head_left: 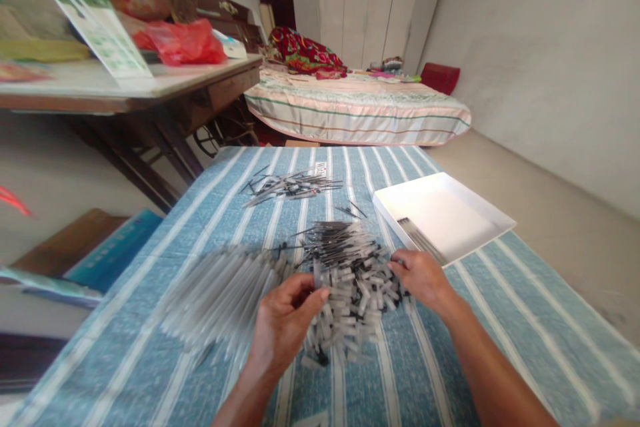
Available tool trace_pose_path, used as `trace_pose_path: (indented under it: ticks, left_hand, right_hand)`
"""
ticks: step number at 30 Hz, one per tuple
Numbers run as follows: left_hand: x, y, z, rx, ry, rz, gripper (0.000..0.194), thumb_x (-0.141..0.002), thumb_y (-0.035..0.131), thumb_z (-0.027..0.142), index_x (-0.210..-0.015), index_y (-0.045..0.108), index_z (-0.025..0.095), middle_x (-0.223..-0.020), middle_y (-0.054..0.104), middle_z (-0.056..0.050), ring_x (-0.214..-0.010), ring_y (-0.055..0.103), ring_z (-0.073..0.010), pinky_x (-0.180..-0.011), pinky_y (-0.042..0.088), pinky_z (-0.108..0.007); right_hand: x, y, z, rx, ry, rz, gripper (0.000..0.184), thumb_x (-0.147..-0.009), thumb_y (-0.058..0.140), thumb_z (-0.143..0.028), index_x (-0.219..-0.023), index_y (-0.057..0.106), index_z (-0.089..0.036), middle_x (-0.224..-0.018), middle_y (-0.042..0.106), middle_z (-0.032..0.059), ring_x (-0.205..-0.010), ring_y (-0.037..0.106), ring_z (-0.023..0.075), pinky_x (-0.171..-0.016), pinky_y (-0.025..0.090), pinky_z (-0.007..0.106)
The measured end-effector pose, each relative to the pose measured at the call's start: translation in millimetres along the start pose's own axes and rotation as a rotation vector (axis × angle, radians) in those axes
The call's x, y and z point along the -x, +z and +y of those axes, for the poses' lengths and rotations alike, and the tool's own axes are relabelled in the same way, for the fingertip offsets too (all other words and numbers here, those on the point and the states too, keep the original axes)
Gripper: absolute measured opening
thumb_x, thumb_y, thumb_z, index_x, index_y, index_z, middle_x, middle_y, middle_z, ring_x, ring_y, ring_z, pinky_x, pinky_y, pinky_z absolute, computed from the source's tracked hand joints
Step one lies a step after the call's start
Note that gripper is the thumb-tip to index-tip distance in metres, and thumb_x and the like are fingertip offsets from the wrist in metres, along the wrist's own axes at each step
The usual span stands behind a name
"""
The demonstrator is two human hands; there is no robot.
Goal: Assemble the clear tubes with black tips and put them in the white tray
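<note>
My left hand is closed, thumb and finger pinching a small translucent pen cap that stands upright. My right hand is closed at the right edge of a heap of translucent pen caps; what its fingertips hold is too small to make out. Just behind the caps lies a bunch of dark-tipped pen refills. To the left of my left hand, a large stack of clear pen barrels lies side by side, somewhat blurred.
A shallow white box at the right holds several slim pens along its near-left wall. More thin dark sticks lie toward the far edge of the striped cloth. Beyond are a side table and a bed.
</note>
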State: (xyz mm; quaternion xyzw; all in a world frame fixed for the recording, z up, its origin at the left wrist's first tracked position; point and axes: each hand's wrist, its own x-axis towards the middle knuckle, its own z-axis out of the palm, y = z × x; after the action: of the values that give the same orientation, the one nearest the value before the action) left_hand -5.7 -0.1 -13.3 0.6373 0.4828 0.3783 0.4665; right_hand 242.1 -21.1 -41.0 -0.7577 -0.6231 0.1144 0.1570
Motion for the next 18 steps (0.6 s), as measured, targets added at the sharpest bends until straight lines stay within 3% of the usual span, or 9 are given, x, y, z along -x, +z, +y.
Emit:
trace_pose_path:
  ticks: [5,9,13,18]
  left_hand:
    - [1.5,3.8,7.3,0.231,-0.059,0.125,0.010,-0.065,0.068,0.025,-0.068,0.063,0.016,-0.052,0.057,0.004,-0.048,0.049,-0.0082,-0.045,0.036,-0.017]
    - [2.6,3.8,10.1,0.420,-0.109,0.176,0.012,-0.064,0.069,0.022,-0.070,0.062,0.015,-0.064,0.065,-0.001,-0.049,0.054,-0.0092,-0.044,0.038,-0.018]
    - [3.6,1.8,12.4,0.605,-0.150,0.119,0.012,-0.066,0.068,0.020,-0.072,0.060,0.014,-0.071,0.067,-0.003,-0.052,0.057,-0.0102,-0.046,0.042,-0.020]
    - [3.6,1.5,12.2,0.706,-0.153,0.061,0.012,-0.066,0.069,0.019,-0.072,0.059,0.014,-0.073,0.068,-0.003,-0.052,0.058,-0.0106,-0.048,0.044,-0.021]
  right_hand:
    - [-2.1,6.2,-5.4,0.084,0.000,-0.040,0.021,-0.076,0.056,-0.033,-0.063,0.066,-0.020,-0.060,0.064,0.0051,-0.058,0.056,0.0158,-0.049,0.026,0.024]
    - [0.4,4.6,-6.3,0.044,-0.009,-0.002,0.016,-0.075,0.056,-0.028,-0.064,0.064,-0.020,-0.056,0.060,0.0020,-0.054,0.053,0.0140,-0.048,0.026,0.023]
    - [15.7,-2.0,-21.1,-0.225,-0.110,0.036,0.016,-0.076,0.055,-0.029,-0.063,0.058,-0.020,-0.052,0.053,-0.0031,-0.050,0.048,0.0111,-0.049,0.031,0.021]
    - [39.3,-1.6,-50.7,-0.572,-0.183,-0.058,0.013,-0.073,0.056,-0.023,-0.062,0.051,-0.019,-0.053,0.048,-0.0052,-0.050,0.044,0.0093,-0.048,0.033,0.019]
